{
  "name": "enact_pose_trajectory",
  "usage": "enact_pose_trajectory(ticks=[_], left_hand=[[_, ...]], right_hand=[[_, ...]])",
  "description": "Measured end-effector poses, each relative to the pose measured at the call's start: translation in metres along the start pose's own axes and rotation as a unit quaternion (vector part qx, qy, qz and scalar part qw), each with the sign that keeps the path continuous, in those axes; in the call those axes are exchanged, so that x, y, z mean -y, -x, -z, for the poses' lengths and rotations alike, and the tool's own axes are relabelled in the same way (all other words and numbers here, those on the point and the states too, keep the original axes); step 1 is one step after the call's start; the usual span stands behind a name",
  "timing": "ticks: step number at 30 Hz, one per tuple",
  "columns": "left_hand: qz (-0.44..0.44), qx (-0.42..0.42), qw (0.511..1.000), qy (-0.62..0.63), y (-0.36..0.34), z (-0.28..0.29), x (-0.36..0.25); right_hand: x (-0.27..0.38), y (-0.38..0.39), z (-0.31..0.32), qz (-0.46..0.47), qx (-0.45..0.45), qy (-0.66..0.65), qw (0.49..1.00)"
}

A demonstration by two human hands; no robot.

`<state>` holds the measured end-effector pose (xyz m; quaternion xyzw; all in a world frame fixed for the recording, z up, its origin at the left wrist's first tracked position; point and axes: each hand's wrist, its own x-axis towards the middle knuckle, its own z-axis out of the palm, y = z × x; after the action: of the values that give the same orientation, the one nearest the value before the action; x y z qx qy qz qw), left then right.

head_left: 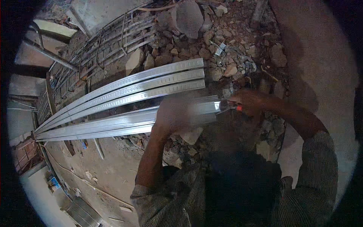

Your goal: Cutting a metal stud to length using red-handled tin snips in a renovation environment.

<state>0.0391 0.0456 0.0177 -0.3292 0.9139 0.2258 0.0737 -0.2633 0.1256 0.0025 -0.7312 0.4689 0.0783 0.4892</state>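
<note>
While the lower metal channels (109,126) extend over rubble (245,64), long axis left to right, their near ends point toward the right hand (247,103), which grips a red-marked tool (239,108). The left hand (174,111) overlies them; blur prevents determining its grip. Beyond lie three similar channels (174,78).

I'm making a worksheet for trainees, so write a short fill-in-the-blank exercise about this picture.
1. The blurred hand over the strips is the person's ____ one.
2. The bright spot by the right hand is coloured ____.
3. The long, shiny strips are made of ____.
4. The sleeves are patterned with thin ____.

Missing words: left; red; metal; stripes.
</note>
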Motion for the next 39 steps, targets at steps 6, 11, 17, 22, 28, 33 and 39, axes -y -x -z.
enact_pose_trajectory(ticks=[6,11,17,22,28,33,39], left_hand=[[0.038,0.065,0.997,-0.024,-0.007,-0.001,-0.001],[0.040,0.058,0.997,-0.042,-0.012,-0.002,-0.004],[-0.002,0.019,0.999,0.045,-0.011,-0.004,0.000],[-0.002,0.025,0.999,0.042,-0.009,-0.014,0.007],[0.060,0.061,0.996,-0.036,-0.010,-0.021,0.007],[0.025,0.030,0.998,0.047,-0.014,-0.010,0.004],[0.043,-0.021,0.998,0.043,-0.015,-0.018,0.002]], right_hand=[[0.000,0.000,-0.002,0.051,-0.050,0.010,0.997],[-0.001,-0.003,0.004,-0.024,0.023,-0.017,0.999],[-0.006,-0.012,0.011,-0.024,0.073,-0.027,0.997],[-0.009,-0.014,-0.002,-0.068,0.131,0.026,0.989],[-0.010,-0.008,-0.029,0.085,-0.114,0.133,0.981],[-0.011,-0.009,-0.035,-0.014,-0.069,0.081,0.994],[-0.006,-0.005,-0.034,-0.001,-0.116,0.047,0.992]])
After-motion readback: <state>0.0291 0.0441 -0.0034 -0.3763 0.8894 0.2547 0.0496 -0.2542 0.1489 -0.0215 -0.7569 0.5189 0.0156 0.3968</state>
